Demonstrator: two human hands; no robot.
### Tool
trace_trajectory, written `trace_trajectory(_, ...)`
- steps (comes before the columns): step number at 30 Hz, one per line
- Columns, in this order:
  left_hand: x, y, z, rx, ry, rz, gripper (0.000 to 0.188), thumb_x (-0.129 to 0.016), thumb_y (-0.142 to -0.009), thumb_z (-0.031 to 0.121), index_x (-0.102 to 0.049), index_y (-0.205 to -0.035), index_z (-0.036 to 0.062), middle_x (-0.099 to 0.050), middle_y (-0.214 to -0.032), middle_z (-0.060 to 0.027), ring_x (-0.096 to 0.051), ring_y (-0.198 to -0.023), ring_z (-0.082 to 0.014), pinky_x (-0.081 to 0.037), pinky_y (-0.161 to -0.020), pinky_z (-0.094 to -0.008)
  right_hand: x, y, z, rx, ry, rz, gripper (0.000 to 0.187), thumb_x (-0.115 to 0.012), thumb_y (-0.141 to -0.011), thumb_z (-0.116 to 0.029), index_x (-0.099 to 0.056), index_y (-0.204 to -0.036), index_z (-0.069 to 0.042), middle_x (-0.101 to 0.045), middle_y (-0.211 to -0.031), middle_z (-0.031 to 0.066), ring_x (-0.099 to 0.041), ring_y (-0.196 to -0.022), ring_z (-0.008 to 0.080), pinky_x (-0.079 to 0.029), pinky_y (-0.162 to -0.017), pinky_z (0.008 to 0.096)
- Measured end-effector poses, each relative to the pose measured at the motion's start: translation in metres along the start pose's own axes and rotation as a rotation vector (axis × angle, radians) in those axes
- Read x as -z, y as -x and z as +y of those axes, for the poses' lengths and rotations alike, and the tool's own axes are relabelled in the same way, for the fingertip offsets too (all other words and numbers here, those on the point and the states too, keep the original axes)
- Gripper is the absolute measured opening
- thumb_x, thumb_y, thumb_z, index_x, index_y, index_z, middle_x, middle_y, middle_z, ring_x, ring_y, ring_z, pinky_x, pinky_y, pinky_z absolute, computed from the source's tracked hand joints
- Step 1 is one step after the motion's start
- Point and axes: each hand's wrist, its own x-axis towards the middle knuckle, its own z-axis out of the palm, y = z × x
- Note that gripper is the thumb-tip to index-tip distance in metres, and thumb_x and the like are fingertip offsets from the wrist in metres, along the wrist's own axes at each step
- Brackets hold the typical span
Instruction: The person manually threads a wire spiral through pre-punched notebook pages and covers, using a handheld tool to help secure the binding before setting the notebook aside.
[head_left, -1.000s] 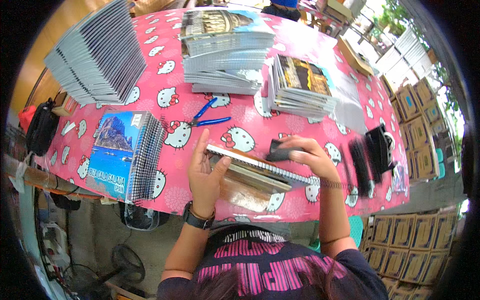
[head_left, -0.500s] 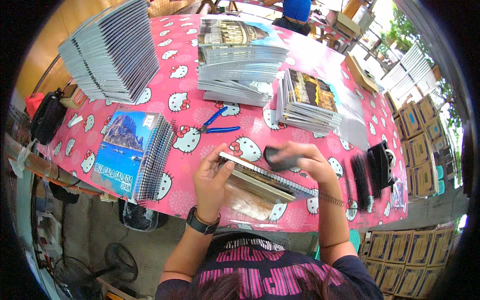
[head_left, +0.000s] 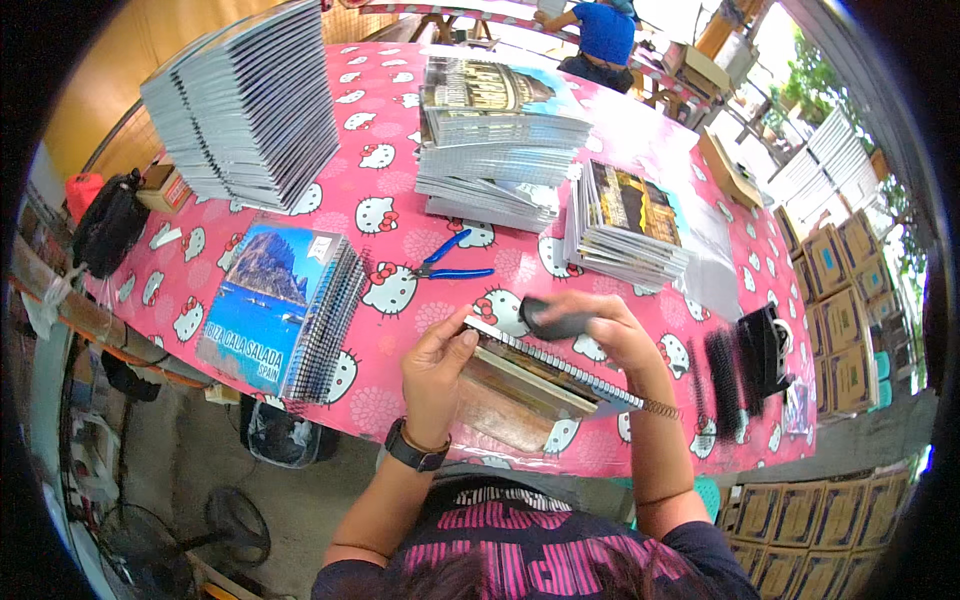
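A spiral notebook (head_left: 556, 364) is held aslant over the near part of the pink tabletop (head_left: 520, 262), its spine along the far edge. The left hand (head_left: 432, 387) grips the notebook's left end between thumb and fingers. The right hand (head_left: 614, 328), blurred, has its fingers closed over a dark rounded pad (head_left: 548, 321) just beyond the spine; whether pad and spine touch cannot be told. A loose coil tail (head_left: 661, 409) projects from the notebook's right end, so the step in hand appears to be running the coil through the spine. Advancing it calls for a steady left grip and well-aligned holes. Blue-handled cutters (head_left: 452, 272) lie beyond the notebook, to its left.
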Motion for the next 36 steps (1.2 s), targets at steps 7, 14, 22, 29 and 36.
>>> trace_trajectory(7, -0.001, 0.000, 0.003, -0.012, -0.057, 0.018, 0.032, -0.061, -0.089, 0.001, -0.058, -0.120, -0.0050, -0.062, -0.110, -0.0075, -0.058, -0.097, -0.0125, -0.046, -0.086, -0.0244, -0.017, -0.012, -0.010, -0.029, 0.045, -0.013, 0.044, -0.064, -0.081, -0.035, -0.067, -0.104, 0.003, -0.066, -0.106, 0.0169, -0.061, -0.098, 0.0239, -0.046, -0.088, 0.0345)
trace_trajectory(14, 0.003, 0.000, 0.004, -0.010, -0.024, -0.034, 0.031, -0.060, -0.090, 0.003, -0.059, -0.121, -0.0028, -0.063, -0.108, -0.0070, -0.058, -0.097, -0.0120, -0.044, -0.087, -0.0246, -0.018, -0.018, -0.003, 0.081, -0.115, -0.094, 0.043, -0.062, -0.085, -0.032, -0.064, -0.112, 0.002, -0.066, -0.107, 0.0126, -0.059, -0.104, 0.0227, -0.043, -0.093, 0.0348)
trace_trajectory(22, -0.011, -0.008, 0.012, 0.020, -0.036, -0.179, 0.026, -0.062, -0.088, 0.000, -0.060, -0.114, -0.0032, -0.064, -0.104, -0.0060, -0.059, -0.094, -0.0113, -0.046, -0.084, -0.0237, 0.012, 0.018, -0.005, 0.002, 0.980, 0.152, 0.045, -0.071, -0.079, -0.026, -0.061, -0.118, -0.004, -0.061, -0.120, 0.0123, -0.058, -0.108, 0.0241, -0.041, -0.096, 0.0369)
trace_trajectory(29, -0.051, 0.004, 0.034, -0.162, -0.207, -0.371, 0.015, -0.065, -0.084, 0.000, -0.064, -0.099, 0.0000, -0.067, -0.094, -0.0063, -0.062, -0.088, -0.0111, -0.050, -0.077, -0.0248, -0.060, 0.025, -0.098, 0.147, 0.644, 0.296, 0.035, -0.075, -0.072, -0.007, -0.064, -0.105, -0.003, -0.064, -0.096, 0.0100, -0.063, -0.082, 0.0205, -0.050, -0.072, 0.0302)
trace_trajectory(36, -0.060, 0.015, 0.044, -0.247, -0.289, -0.400, 0.013, -0.069, -0.081, 0.002, -0.065, -0.094, 0.0007, -0.068, -0.088, -0.0065, -0.065, -0.082, -0.0114, -0.051, -0.072, -0.0261, -0.070, 0.031, -0.076, 0.212, 0.545, 0.432, 0.026, -0.077, -0.070, -0.004, -0.066, -0.093, -0.002, -0.063, -0.086, 0.0079, -0.062, -0.073, 0.0153, -0.050, -0.065, 0.0272)
